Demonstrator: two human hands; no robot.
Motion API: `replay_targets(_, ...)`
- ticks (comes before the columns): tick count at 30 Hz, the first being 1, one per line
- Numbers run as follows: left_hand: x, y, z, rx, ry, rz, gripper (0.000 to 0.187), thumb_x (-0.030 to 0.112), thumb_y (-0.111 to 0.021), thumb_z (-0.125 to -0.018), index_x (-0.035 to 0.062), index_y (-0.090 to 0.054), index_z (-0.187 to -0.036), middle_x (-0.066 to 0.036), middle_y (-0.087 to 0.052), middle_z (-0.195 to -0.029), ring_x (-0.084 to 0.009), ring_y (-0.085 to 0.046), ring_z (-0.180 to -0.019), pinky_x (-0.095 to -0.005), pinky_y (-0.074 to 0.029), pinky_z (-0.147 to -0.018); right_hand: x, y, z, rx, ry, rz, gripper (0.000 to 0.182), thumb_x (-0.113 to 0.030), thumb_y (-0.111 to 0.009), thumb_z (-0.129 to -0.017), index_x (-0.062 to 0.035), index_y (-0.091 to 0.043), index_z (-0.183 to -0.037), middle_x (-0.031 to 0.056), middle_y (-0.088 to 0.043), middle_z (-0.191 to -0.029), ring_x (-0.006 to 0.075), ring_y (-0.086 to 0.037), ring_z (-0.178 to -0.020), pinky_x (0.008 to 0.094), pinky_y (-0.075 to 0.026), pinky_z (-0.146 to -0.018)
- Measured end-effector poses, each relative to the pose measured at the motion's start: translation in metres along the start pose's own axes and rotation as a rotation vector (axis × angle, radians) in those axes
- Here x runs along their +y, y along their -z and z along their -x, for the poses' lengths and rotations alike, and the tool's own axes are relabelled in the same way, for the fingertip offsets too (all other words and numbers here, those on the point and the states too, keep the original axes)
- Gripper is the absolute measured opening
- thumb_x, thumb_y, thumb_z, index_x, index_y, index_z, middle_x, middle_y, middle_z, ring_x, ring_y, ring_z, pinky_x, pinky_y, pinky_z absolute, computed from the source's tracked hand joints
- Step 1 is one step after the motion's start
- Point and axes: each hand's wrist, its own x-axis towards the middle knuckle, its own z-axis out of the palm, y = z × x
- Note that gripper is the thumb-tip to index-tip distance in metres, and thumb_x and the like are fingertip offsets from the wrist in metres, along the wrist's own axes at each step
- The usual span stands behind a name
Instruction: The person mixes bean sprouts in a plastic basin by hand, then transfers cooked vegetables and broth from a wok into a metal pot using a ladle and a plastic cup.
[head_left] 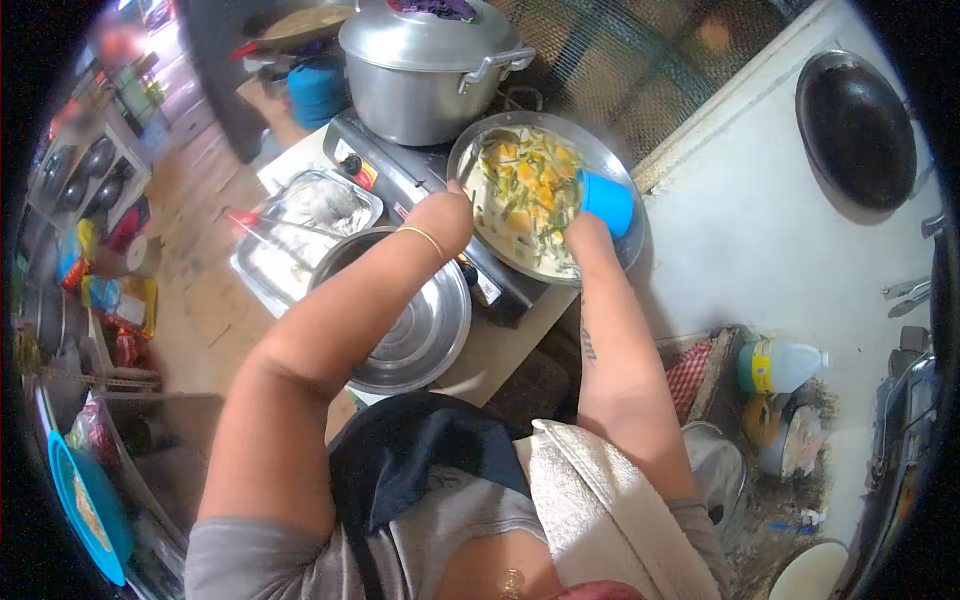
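Note:
A wide metal pan [625,255] on the gas stove [400,180] holds a creamy stew with orange chunks and green strips. My right hand [588,237] is closed on a blue plastic cup [606,203], which tips over the stew at the pan's right side. My left hand [447,220] is at the pan's left edge, its fingers wrapped round the handle of a metal ladle [503,137] that reaches into the pan. Below my left forearm sits an empty steel bowl [425,340].
A large lidded pot [420,85] stands on the stove's far burner. Left of the stove lies a metal tray [262,285] with white powder. A dark pan [856,135] hangs on the right wall. A blue basin [60,470] is at the lower left.

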Motion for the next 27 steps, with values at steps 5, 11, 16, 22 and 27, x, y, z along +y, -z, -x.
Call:
replay_targets(5,0.034,0.001,0.001,-0.240,-0.249,-0.179,0.021,0.010,-0.063,-0.079,-0.0007,-0.072,-0.093,-0.022,-0.070,-0.096,-0.0338,-0.069,-0.089,-0.0401,-0.055,-0.079,-0.011,-0.025,-0.014,-0.024,-0.079,-0.302,0.013,0.002,-0.052,-0.083,0.0072,-0.063,-0.082,0.0218,-0.061,-0.062,0.0347,-0.061,-0.052,0.0472,-0.048,-0.043)
replay_targets(11,0.052,-0.037,-0.009,-0.171,-0.602,-0.441,0.019,0.026,-0.077,-0.068,0.0130,-0.077,-0.082,-0.012,-0.072,-0.080,-0.0279,-0.070,-0.082,-0.0382,-0.055,-0.073,-0.017,-0.041,-0.038,-0.126,-0.151,-0.495,0.010,0.006,-0.047,-0.084,0.0072,-0.058,-0.084,0.0212,-0.058,-0.063,0.0300,-0.056,-0.046,0.0451,-0.045,-0.040)
replay_targets(16,0.068,-0.039,0.004,-0.078,-0.524,-0.191,0.017,0.020,-0.076,-0.066,0.0062,-0.076,-0.077,-0.014,-0.070,-0.074,-0.0283,-0.070,-0.078,-0.0398,-0.056,-0.072,-0.030,-0.018,-0.020,-0.091,-0.311,-0.844,0.023,-0.010,-0.056,-0.084,-0.0009,-0.068,-0.066,0.0213,-0.068,-0.074,0.0278,-0.068,-0.068,0.0425,-0.052,-0.052)
replay_targets(22,0.100,-0.025,0.019,-0.174,-0.269,0.210,0.020,0.007,-0.060,-0.077,-0.0108,-0.068,-0.082,-0.025,-0.069,-0.089,-0.0369,-0.070,-0.083,-0.0402,-0.056,-0.073,0.014,-0.039,-0.059,-0.077,-0.071,-0.902,0.014,-0.007,-0.047,-0.090,-0.0011,-0.060,-0.085,0.0151,-0.060,-0.076,0.0252,-0.061,-0.061,0.0387,-0.048,-0.043)
replay_targets(27,0.108,-0.017,0.032,-0.009,-0.239,0.176,0.049,0.013,-0.062,-0.079,-0.0167,-0.048,-0.115,-0.030,-0.066,-0.085,-0.0392,-0.068,-0.084,-0.0447,-0.055,-0.075,-0.011,0.010,0.006,-0.007,-0.340,-1.686,0.007,-0.008,-0.047,-0.094,-0.0029,-0.052,-0.094,0.0091,-0.052,-0.081,0.0191,-0.055,-0.060,0.0321,-0.047,-0.043)
